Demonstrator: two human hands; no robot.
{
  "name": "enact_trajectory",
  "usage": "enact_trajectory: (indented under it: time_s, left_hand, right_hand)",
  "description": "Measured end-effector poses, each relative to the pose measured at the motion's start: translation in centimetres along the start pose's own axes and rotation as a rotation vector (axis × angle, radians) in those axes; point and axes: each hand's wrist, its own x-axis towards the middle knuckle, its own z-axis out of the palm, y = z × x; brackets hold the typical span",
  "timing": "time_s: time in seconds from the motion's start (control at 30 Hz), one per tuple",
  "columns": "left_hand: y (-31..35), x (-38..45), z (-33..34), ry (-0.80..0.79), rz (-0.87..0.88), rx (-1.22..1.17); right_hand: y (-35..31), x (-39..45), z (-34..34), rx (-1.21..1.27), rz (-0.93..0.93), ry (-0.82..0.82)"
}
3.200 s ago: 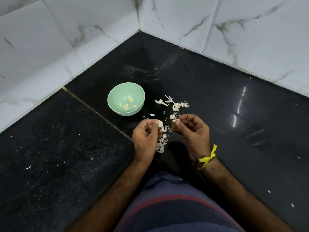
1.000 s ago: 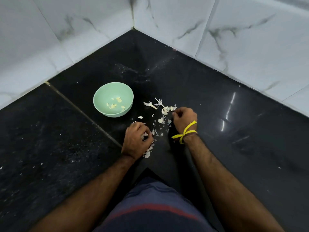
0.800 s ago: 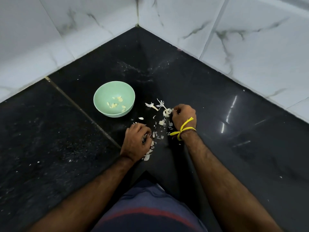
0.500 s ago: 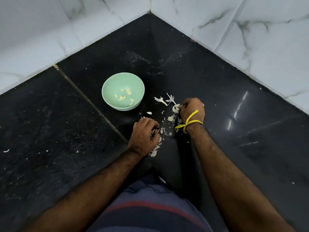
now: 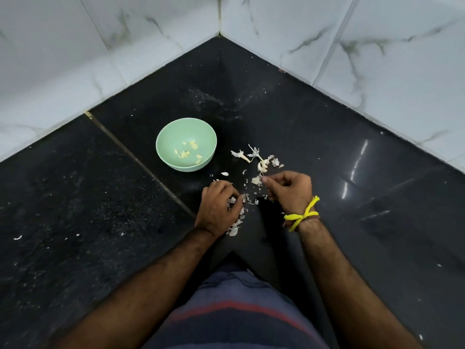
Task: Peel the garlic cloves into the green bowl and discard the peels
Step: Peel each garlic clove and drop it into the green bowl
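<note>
The right hand (image 5: 289,191), just right of the frame's centre, has its fingers curled and its thumb and forefinger tips pinched together beside a small pale garlic piece (image 5: 256,180); whether the tips actually grip it I cannot tell, though the pose suits picking a fresh clove from the heap. A yellow thread (image 5: 303,215) is tied round that wrist. The left hand (image 5: 219,207), just left of centre, is curled knuckles-up over a scrap of white skin (image 5: 232,199) that shows at its fingertips; it appears to pinch that scrap, likely holding waste apart from the good cloves.

Between and below the hands the loose peels (image 5: 236,226) lie scattered on the black bench (image 5: 100,210), dropped where the work happens so they can be gathered later. Just above the right hand lies the remaining garlic head (image 5: 261,165) with its stalk and papery husk, kept within easy reach. Up and to the left of it stands the green bowl (image 5: 161,149), close enough for a short toss, with several peeled cloves (image 5: 187,153) in its bottom. By my judgement the peeling is partway done and no peels are discarded yet. White marbled wall tiles (image 5: 377,59) meet in a corner at the top of the frame.
</note>
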Motion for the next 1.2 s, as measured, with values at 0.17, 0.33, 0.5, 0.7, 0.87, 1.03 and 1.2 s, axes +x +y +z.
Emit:
enact_trajectory:
  time_s: [0.17,0.33,0.5,0.7,0.87,1.03,1.2]
  left_hand:
    - [0.4,-0.2,-0.5,0.023,-0.032,-0.01]
    - [0.9,-2.0,-1.1,0.066,-0.071,-0.014]
    - [0.7,-3.2,-0.8,0.07,-0.046,0.012]
    - [0.5,-2.9,-0.6,0.051,0.039,-0.01]
    - [0.2,-2.8,-0.2,0.058,0.092,-0.008]
    - [0.4,-2.7,-0.1,0.061,0.08,0.001]
    - [0.4,-2.7,-0.2,0.056,0.061,-0.003]
  right_hand:
    - [2.3,-2.5,-0.4,-0.021,0.148,-0.1]
    - [2.7,-3.9,-0.9,-0.147,0.098,-0.155]
    - [2.5,-4.4,0.1,-0.345,0.008,-0.216]
    - [1.6,-4.5,0.9,-0.526,0.011,-0.239]
    - [1.1,-3.9,1.1,-0.636,0.022,-0.259]
    - [1.0,-3.5,0.9,-0.573,0.103,-0.277]
    - [1.1,-2.8,1.0,-0.56,0.164,-0.317]
